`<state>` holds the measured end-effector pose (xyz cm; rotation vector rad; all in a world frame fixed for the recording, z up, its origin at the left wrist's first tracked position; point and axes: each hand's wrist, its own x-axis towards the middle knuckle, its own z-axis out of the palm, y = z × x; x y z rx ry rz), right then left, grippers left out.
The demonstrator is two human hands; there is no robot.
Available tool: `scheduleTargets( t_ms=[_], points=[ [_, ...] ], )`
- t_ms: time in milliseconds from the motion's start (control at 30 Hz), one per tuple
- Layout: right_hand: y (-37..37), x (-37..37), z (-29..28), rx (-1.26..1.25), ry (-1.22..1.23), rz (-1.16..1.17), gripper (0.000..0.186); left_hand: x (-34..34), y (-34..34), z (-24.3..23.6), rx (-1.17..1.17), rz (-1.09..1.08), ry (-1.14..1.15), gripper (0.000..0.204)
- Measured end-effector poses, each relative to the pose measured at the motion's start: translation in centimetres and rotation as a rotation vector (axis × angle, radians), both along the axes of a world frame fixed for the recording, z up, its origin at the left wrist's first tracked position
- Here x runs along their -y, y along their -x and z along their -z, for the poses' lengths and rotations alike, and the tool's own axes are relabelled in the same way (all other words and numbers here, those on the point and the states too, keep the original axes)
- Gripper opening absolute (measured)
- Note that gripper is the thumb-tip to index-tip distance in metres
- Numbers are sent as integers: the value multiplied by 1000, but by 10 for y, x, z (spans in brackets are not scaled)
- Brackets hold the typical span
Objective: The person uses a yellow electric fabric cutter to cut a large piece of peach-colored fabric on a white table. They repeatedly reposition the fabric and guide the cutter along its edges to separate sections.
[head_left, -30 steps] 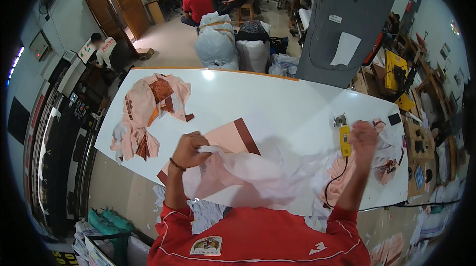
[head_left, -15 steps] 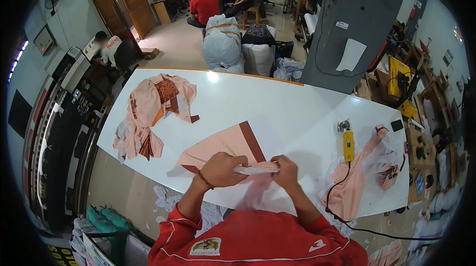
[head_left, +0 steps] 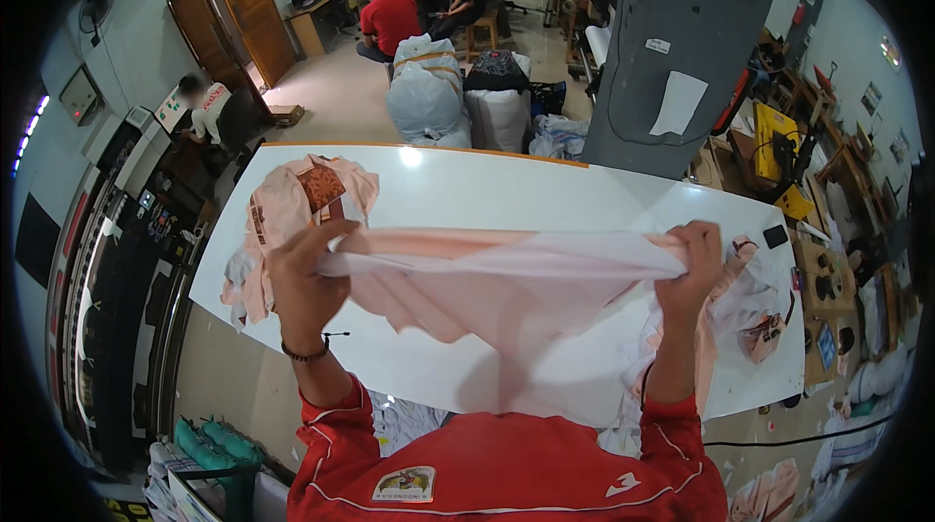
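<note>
A pale pink piece of fabric (head_left: 516, 279) is stretched wide between my hands, above the white table (head_left: 467, 191). Its whitish side faces me, and a pinker fold runs along the top edge. At its left end, my left hand (head_left: 310, 274) is closed on a bunched corner. The other end is gripped in the fist of my right hand (head_left: 693, 264). Below, the loose cloth droops toward the tabletop in a wavy edge. The yellow hand-held cutter seen earlier is hidden now behind the raised cloth and right hand.
Pink and brown cut fabric (head_left: 282, 196) lies heaped on the table's far left. More pink and white pieces (head_left: 755, 298) lie at the right, near a small black square object (head_left: 775, 236). A grey pillar (head_left: 672, 64) and stuffed sacks (head_left: 427, 98) stand beyond; people sit farther back.
My hands have gone from close together to wide apart, lifting and spreading the fabric off the table. The left hand moved left, the right hand right and up.
</note>
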<state>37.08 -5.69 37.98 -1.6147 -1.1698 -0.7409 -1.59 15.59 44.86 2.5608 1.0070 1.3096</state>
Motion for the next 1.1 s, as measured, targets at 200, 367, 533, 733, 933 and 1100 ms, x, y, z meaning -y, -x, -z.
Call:
scheduleTargets(
  t_ms=[200, 367, 533, 733, 933, 1100],
  points=[
    [-52, -40, 19, -148, 25, 66, 25, -63, -8, 39, 159, -47, 44, 33],
    [-120, -112, 112, -685, 338, -180, 29, -151, -38, 143, 347, 55, 878, 27],
    [-137, -181, 90, -1215, 112, -637, 31, -217, -82, 121, 828, 258, 998, 41],
    [-131, -130, -22, -597, -125, -394, 30, -166, -82, 6, 983, 438, 471, 37],
    [-115, -43, 30, -119, 16, -142, 39, -83, 40, 85, 917, 158, 403, 34],
    [-90, 14, 144, -144, 258, -33, 49, -23, 80, 207, 591, -114, 566, 36]
  ],
)
